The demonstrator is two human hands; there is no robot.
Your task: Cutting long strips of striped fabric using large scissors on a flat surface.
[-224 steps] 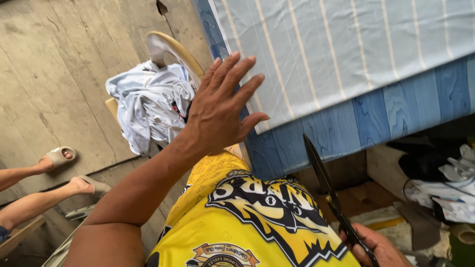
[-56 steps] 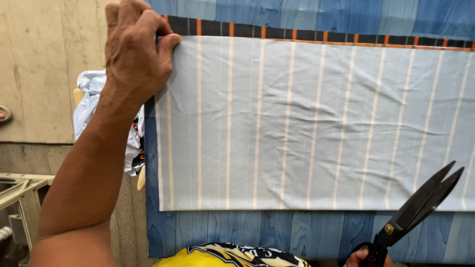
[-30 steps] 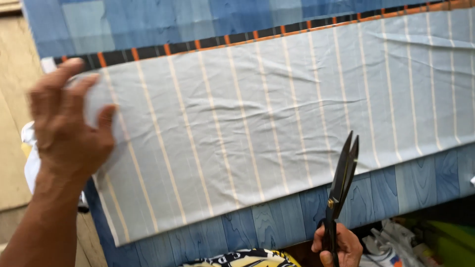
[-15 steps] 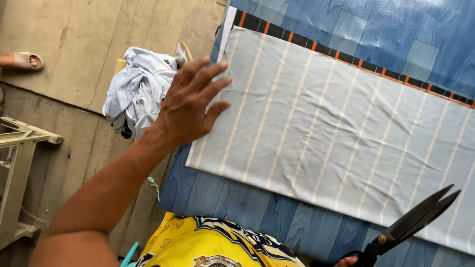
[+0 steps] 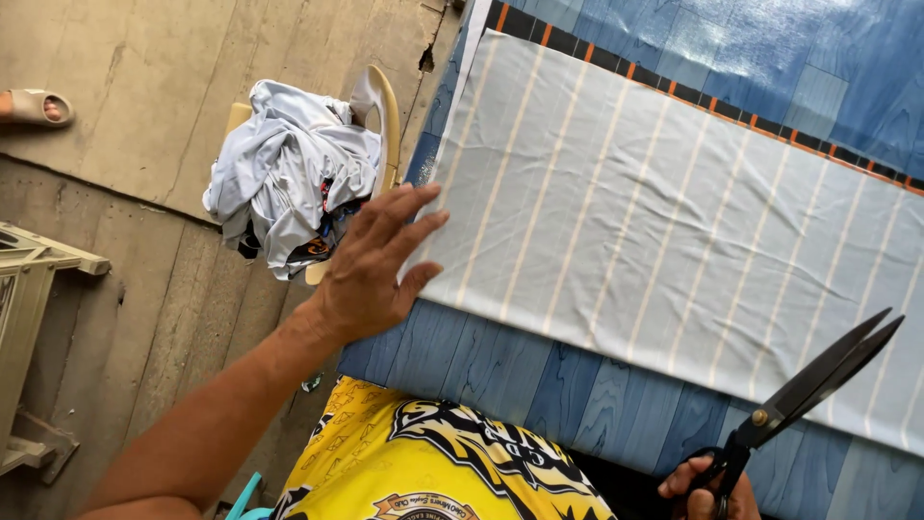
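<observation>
A pale grey cloth with thin light stripes (image 5: 664, 202) lies flat on a blue wood-patterned table (image 5: 539, 371). My left hand (image 5: 371, 265) rests open, fingers spread, at the cloth's near left corner, the fingertips touching its edge. My right hand (image 5: 707, 486) shows only partly at the bottom edge and grips the handles of large black scissors (image 5: 813, 385). The blades are almost together and point up and right over the cloth's near edge. I wear a yellow printed shirt (image 5: 433, 472).
A chair (image 5: 385, 125) heaped with pale blue-white clothes (image 5: 289, 178) stands left of the table. A pale wooden frame (image 5: 29, 318) is at the far left on the plank floor. Another person's foot in a sandal (image 5: 34, 104) shows at the upper left.
My left hand has dropped from above the cloth's left edge to its near left corner. The scissors stay at the lower right, their blades closer together than half a second ago.
</observation>
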